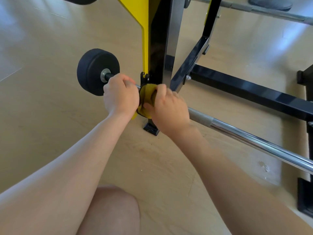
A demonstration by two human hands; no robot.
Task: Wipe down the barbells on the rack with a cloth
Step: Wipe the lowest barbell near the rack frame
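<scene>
Grips the bar [254, 140] with the left hand [121, 96], just beside the black weight [94, 70]. Clutches a yellow cloth [147, 97] round the bar with the right hand [167, 110], close to the left, by the rack [160, 39] upright. Shows a bare knee [111, 211] over wooden floor [50, 119] below.

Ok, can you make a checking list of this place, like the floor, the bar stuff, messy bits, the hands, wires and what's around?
Surface: pale wooden floor.
Job's things: barbell lies low across the black and yellow rack; yellow cloth bunched on its shaft beside the upright.
Clutter: small pale mark on the floor, too blurred to tell what.
Hands: left hand grips the shaft next to the black weight plate; right hand grips the cloth.
Cables: nothing seen.
Surroundings: second barbell top right; the person's knee at the bottom.
</scene>
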